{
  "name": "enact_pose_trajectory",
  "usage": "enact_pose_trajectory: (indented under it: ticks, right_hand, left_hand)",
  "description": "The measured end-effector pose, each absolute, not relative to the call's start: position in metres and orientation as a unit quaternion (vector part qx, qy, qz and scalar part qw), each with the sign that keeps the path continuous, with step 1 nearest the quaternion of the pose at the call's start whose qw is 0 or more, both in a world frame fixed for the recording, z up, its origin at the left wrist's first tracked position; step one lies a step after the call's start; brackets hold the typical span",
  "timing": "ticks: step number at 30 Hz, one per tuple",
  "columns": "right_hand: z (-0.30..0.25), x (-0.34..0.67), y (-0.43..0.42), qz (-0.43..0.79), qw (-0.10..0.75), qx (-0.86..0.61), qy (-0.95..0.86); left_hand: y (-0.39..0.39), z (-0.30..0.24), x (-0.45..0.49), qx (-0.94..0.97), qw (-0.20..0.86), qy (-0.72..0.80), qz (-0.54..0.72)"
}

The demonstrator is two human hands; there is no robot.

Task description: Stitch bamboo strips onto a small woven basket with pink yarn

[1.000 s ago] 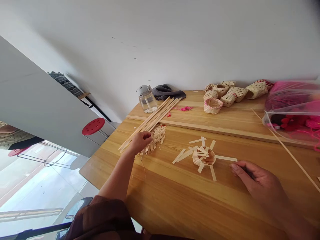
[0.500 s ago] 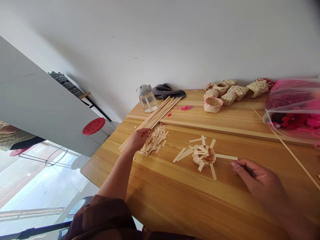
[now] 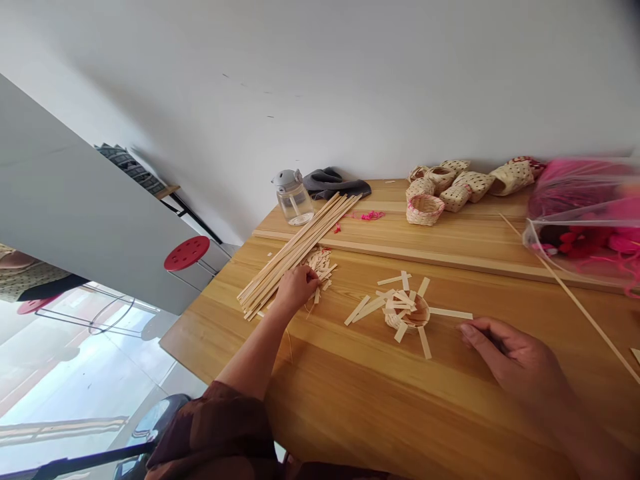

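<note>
While the spiky basket point(image 3: 421, 314) sits on the counter point(image 3: 350, 387), your left hand point(image 3: 299, 285) bends over the scraps point(image 3: 326, 268) to its left, and your right hand point(image 3: 515, 350) curls by the long strip point(image 3: 451, 313) at its right; I can't tell if either grip holds anything. Bumping that strip might tip the basket. Your left hand is nearer the basket than before.

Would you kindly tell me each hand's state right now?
Left hand: fingers curled at the scraps; whether holding any cannot be told.
Right hand: fingers bunched by a strip; hold cannot be told.
</note>
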State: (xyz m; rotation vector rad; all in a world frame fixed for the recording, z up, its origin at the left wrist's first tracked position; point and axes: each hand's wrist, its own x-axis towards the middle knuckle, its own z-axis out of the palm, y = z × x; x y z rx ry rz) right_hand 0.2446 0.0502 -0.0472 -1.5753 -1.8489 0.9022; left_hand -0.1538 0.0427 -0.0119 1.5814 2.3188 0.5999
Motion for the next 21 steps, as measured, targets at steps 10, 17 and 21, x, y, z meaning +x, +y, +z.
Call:
enact_pose_trajectory:
  ticks: [10,17,21]
  right_hand:
    - [-0.056,0.248,0.053,0.351,0.296,-0.567,-0.684]
    - [-0.050,0.247,0.053,0.354,0.286,-0.581,-0.675]
    - [-0.047,0.247,0.052,0.349,0.289,-0.581,-0.677]
  left_hand:
    - [0.036,0.000,-0.150,0.539,0.188,0.769,0.287]
    - [0.024,-0.007,-0.094,0.590,0.272,0.704,0.287]
    - [0.009,0.002,-0.110,0.581,0.202,0.740,0.272]
